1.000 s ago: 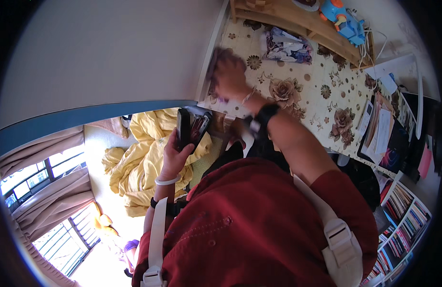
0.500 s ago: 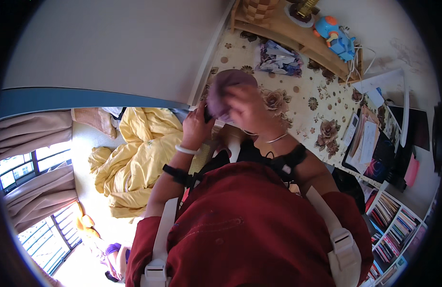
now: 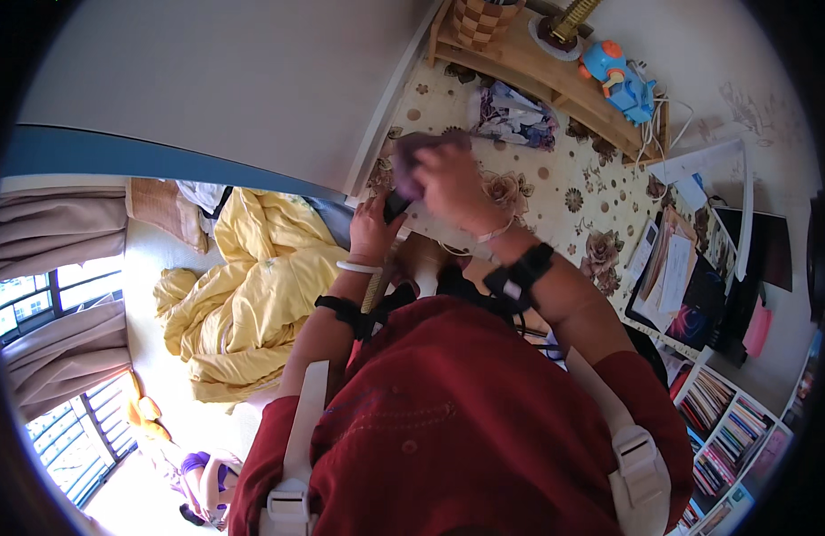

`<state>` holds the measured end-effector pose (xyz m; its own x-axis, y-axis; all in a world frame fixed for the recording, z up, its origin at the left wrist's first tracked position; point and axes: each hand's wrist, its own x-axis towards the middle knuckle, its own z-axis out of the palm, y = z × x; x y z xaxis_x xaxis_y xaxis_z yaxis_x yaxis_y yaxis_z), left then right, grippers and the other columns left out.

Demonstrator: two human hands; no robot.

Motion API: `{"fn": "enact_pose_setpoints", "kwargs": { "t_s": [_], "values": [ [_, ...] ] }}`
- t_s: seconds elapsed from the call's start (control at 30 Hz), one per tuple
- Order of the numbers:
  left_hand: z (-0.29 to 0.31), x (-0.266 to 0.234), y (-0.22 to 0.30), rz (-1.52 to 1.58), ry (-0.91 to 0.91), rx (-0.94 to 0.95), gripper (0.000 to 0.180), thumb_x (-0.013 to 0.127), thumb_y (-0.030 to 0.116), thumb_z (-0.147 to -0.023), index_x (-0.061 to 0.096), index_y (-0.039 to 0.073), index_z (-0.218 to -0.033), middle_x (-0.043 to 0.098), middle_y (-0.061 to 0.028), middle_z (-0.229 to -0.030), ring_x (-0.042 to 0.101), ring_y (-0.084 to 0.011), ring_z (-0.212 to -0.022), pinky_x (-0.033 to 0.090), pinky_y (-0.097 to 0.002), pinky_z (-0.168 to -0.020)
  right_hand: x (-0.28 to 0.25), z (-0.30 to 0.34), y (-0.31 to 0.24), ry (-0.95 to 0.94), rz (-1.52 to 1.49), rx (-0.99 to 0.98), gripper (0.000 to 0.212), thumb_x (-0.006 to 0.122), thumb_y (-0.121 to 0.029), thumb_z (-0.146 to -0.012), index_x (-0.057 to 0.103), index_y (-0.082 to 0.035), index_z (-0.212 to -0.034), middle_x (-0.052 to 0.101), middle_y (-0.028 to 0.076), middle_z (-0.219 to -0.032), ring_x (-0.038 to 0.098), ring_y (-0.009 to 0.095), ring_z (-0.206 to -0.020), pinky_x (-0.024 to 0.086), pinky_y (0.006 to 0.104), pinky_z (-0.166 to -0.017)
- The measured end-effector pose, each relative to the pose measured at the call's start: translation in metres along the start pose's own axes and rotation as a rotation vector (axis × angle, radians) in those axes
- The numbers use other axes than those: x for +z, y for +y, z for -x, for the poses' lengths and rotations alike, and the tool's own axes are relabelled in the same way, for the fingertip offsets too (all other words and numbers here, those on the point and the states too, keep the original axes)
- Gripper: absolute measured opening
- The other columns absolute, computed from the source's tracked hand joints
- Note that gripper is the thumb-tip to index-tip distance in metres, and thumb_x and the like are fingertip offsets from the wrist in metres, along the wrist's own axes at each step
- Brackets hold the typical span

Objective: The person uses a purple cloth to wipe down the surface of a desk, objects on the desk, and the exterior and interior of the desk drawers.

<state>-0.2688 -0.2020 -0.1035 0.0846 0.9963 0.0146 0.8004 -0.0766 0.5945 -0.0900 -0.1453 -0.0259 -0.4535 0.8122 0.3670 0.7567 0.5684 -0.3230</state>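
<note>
My left hand [image 3: 373, 230] is closed around a small flat black object [image 3: 395, 206], whose kind I cannot make out. In my right hand [image 3: 455, 186], slightly smeared by motion, is a mauve cloth [image 3: 411, 161]. The cloth is bunched under the fingers and touches or overlaps the top of the black object. Both hands are close together over the near left end of a table with a flowered cover [image 3: 555, 192].
On the table lie a clear bag of patterned fabric [image 3: 513, 116] and a pile of papers [image 3: 673, 268]. A wooden shelf [image 3: 564, 89] carries a blue toy [image 3: 622, 82] and a checkered basket [image 3: 482, 25]. A yellow quilt [image 3: 252, 295] is at left, a bookcase [image 3: 730, 429] at right.
My right hand has shifted slightly, and the mauve cloth is more bunched, leaving more of the black object showing. The left hand keeps its grip. The whole view has shifted a little.
</note>
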Motion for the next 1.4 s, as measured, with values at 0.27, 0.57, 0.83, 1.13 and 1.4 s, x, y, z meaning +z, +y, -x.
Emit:
{"fn": "enact_pose_setpoints", "kwargs": {
  "t_s": [0.27,0.57,0.83,1.13,1.4],
  "values": [
    [-0.012,-0.013,0.002,-0.064,-0.049,0.018,0.049,0.069,0.025,-0.067,0.053,0.006,-0.11,0.057,-0.013,-0.097,0.055,-0.032,-0.093,0.045,-0.0397,-0.08,0.027,-0.004,0.03,-0.082,-0.009,0.047,0.024,0.056,-0.014,-0.067,0.06,-0.006,-0.089,0.055,0.012,-0.105,0.05,0.032,-0.098,0.042,0.0401,-0.083],
    [0.002,-0.01,-0.011,-0.141,-0.099,0.101,0.049,0.069,0.027,-0.068,0.053,0.006,-0.109,0.059,-0.0163,-0.096,0.057,-0.0343,-0.091,0.047,-0.041,-0.08,-0.022,-0.013,-0.037,-0.25,0.067,-0.231,0.029,0.059,-0.012,-0.064,0.061,-0.007,-0.093,0.054,0.01,-0.112,0.047,0.029,-0.109,0.034,0.0511,-0.092],
    [0.016,-0.058,0.02,0.029,-0.078,0.042,0.042,0.071,0.026,-0.064,0.059,0.001,-0.096,0.061,-0.0172,-0.089,0.059,-0.0347,-0.083,0.049,-0.0404,-0.072,0.017,-0.008,0.022,-0.404,-0.225,0.064,0.034,0.059,-0.016,-0.07,0.059,-0.01,-0.103,0.057,0.01,-0.105,0.049,0.025,-0.109,0.029,0.0534,-0.095],
    [0.055,-0.128,-0.031,0.299,-0.173,-0.205,0.048,0.074,0.018,-0.065,0.058,-0.003,-0.105,0.063,-0.0147,-0.086,0.063,-0.0239,-0.077,0.05,-0.0319,-0.07,0.045,0.02,-0.016,-0.25,0.073,-0.051,0.034,0.066,-0.022,-0.064,0.063,-0.008,-0.094,0.047,0.013,-0.122,0.038,0.032,-0.116,0.032,0.0484,-0.093],
    [0.018,-0.101,-0.026,0.106,0.04,0.036,0.049,0.075,0.023,-0.065,0.058,-0.001,-0.105,0.062,-0.0169,-0.088,0.061,-0.0326,-0.079,0.048,-0.0375,-0.071,-0.016,0.147,0.053,-0.204,0.1,0.243,0.036,0.056,-0.011,-0.063,0.06,-0.004,-0.098,0.052,0.014,-0.113,0.048,0.034,-0.105,0.039,0.0458,-0.086]
  ]
}}
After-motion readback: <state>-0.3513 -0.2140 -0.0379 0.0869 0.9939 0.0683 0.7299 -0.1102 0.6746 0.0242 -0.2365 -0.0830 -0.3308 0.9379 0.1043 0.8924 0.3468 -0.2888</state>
